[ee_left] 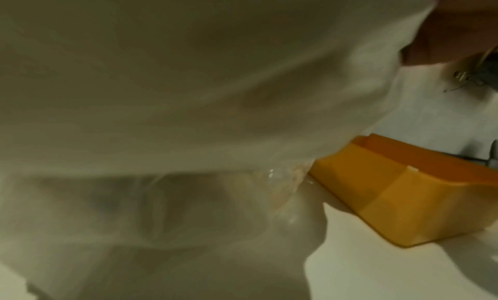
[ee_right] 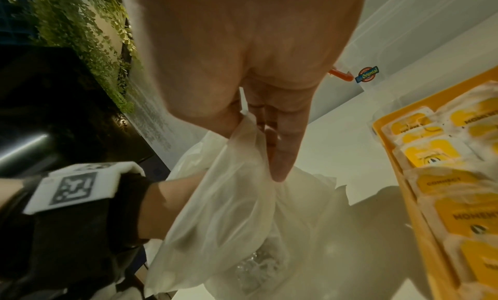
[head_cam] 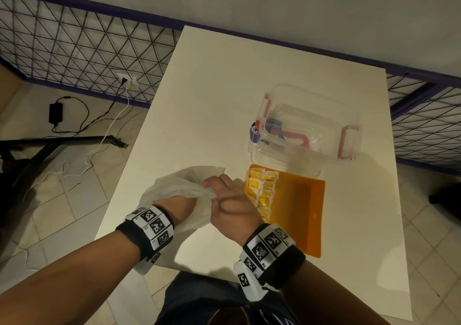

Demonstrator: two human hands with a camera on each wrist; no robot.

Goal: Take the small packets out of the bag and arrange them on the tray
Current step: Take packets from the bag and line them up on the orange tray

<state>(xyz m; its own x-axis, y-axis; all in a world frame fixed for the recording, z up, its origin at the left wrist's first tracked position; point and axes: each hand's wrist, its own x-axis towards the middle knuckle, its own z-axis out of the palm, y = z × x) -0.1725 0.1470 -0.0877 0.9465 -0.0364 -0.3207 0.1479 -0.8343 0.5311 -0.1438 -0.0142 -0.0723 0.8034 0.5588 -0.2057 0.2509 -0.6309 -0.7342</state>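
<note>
Nearest the table's (head_cam: 199, 100) front edge, the left hand (head_cam: 174, 206) is buried in the white plastic bag (head_cam: 174, 185), so whether it is curled or loose cannot be told. The right hand (head_cam: 232, 200) pinches the bag's rim just beside it. Right of the bag sits the orange tray (head_cam: 301, 210), yellow packets (head_cam: 262, 190) lined along its bag-side wall, the rest bare. Beyond the tray stands a clear container (head_cam: 309, 122)
</note>
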